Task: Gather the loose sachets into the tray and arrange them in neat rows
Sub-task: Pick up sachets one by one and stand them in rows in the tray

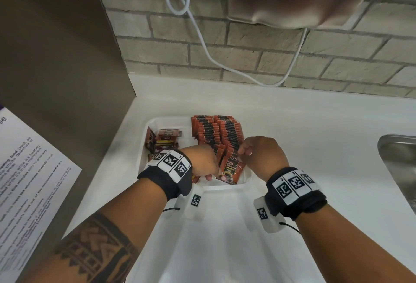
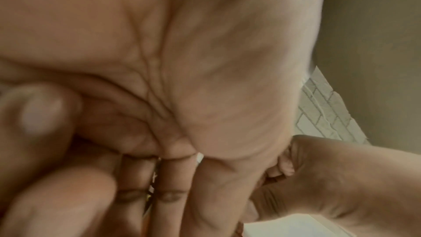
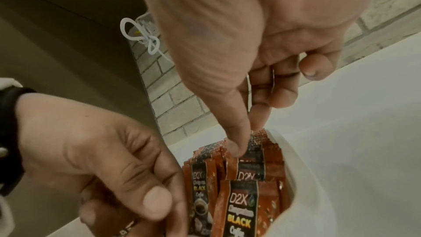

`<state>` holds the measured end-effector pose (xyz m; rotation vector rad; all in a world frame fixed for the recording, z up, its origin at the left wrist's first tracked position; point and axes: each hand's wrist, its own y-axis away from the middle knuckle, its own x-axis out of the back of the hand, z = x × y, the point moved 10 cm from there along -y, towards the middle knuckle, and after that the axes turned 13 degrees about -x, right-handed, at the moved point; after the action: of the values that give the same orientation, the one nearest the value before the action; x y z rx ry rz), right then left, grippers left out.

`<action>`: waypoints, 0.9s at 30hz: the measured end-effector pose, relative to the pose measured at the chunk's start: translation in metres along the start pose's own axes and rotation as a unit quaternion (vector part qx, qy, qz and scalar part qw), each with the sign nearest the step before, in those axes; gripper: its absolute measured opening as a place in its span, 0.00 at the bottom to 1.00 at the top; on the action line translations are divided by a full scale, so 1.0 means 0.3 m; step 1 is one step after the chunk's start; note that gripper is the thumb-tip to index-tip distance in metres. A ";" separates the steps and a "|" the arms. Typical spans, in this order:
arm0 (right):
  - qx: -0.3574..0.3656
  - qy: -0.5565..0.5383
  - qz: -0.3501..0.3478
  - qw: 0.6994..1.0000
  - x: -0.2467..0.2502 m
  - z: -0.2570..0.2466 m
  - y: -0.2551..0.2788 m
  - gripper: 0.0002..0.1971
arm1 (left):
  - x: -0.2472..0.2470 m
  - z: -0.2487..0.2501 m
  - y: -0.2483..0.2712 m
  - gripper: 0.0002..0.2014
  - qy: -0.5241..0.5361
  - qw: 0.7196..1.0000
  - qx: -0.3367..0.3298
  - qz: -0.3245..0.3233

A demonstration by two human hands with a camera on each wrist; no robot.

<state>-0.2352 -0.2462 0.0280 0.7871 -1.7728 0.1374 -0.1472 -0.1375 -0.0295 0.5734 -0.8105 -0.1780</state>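
Both hands in tray [image 1: 155, 122]: left grip [image 1: 202, 163] unclear; right grip [image 1: 258, 154] pinches "D2X BLACK Coffee" sachets [image 1: 231, 143].

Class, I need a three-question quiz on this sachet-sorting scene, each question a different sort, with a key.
1. True or false: the orange sachets stand in two rows inside the tray.
2. Which hand touches the sachet tops with its thumb? A) left hand B) right hand
3. Fill in: the darker sachets lie at the tray's ____ side.

Key: 1 true; 2 B; 3 left.
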 end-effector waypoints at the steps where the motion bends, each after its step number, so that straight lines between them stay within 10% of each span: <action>1: -0.004 -0.002 0.000 1.000 0.001 0.004 -0.003 0.12 | -0.017 0.015 -0.003 0.13 -0.006 1.000 -0.003 -0.024; 8: -0.015 0.000 -0.014 1.000 -0.001 0.011 -0.013 0.10 | -0.071 0.106 -0.030 0.20 -0.110 0.986 -0.045 -0.118; 27: -0.014 -0.034 -0.038 0.999 -0.023 0.011 -0.025 0.11 | -0.054 0.085 -0.076 0.09 -0.087 0.994 -0.029 -0.067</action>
<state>-0.2326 -0.2506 0.0185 0.8468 -1.8016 0.0347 -0.1754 -0.1613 -0.0384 0.5635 -0.9321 -0.3775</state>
